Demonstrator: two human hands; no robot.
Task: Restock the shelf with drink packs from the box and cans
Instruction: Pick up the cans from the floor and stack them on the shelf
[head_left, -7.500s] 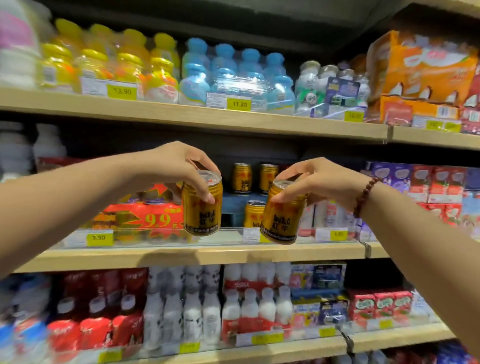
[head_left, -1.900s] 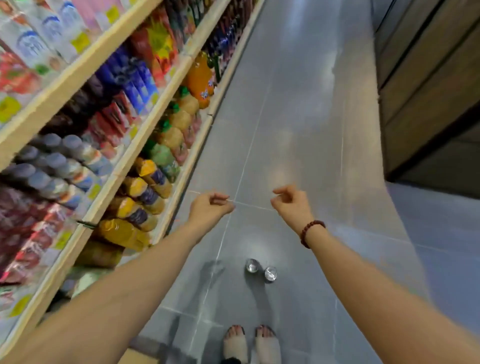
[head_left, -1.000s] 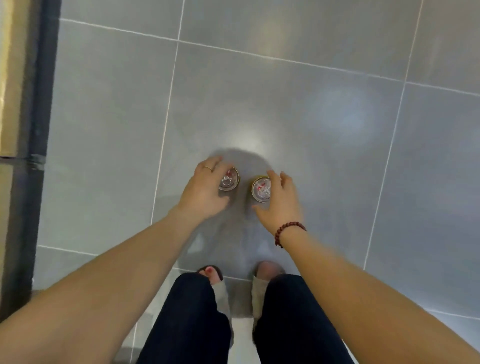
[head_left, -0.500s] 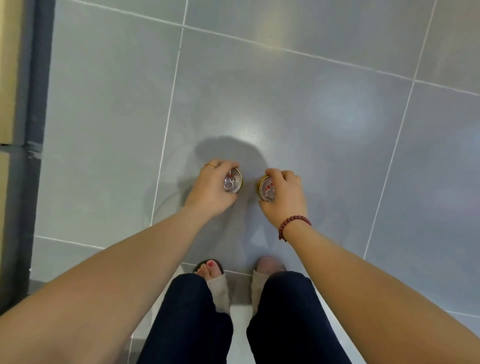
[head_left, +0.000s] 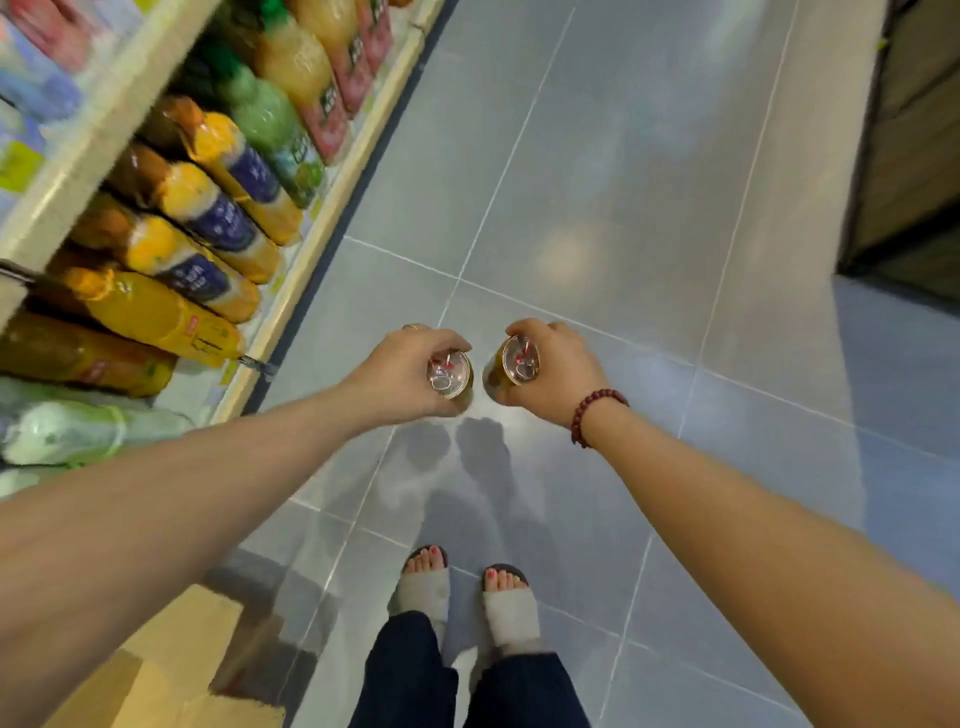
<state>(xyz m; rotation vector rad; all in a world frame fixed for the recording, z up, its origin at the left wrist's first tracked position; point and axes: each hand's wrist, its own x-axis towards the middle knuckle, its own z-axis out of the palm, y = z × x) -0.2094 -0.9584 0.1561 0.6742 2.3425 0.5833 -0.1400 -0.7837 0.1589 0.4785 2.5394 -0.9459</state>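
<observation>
Cans: two gold ones, both up in the air over the grey tile floor (head_left: 597, 171), one per hand, tops facing the camera so you can see the pull tabs.
Left can (head_left: 450, 375): sits in the left hand (head_left: 402, 371), fingers curled round its side from the left; a ring shows on one finger.
Right can (head_left: 511, 366): in the right hand (head_left: 553, 369), fingers wrapped over the far side and thumb on the near side, tilted a bit toward the other can.
Gap: the two cans are just beside each other, not quite touching as far as I can make out.
Bracelet (head_left: 597, 413): one, dark red beads, on the right wrist.
Feet: two, in pale open-toe sandals (head_left: 511, 608), red toenails, dark trousers above, right under the hands.
Shelf (head_left: 311, 208): runs along the left side; the bottom row is big bottles, I count about five orange/yellow ones (head_left: 202, 208) plus one green (head_left: 270, 130), pretty blurry so don't hold me to it.
Box (head_left: 171, 670): one cardboard box on the floor at bottom left, by the shelf; can't tell what's in it.
</observation>
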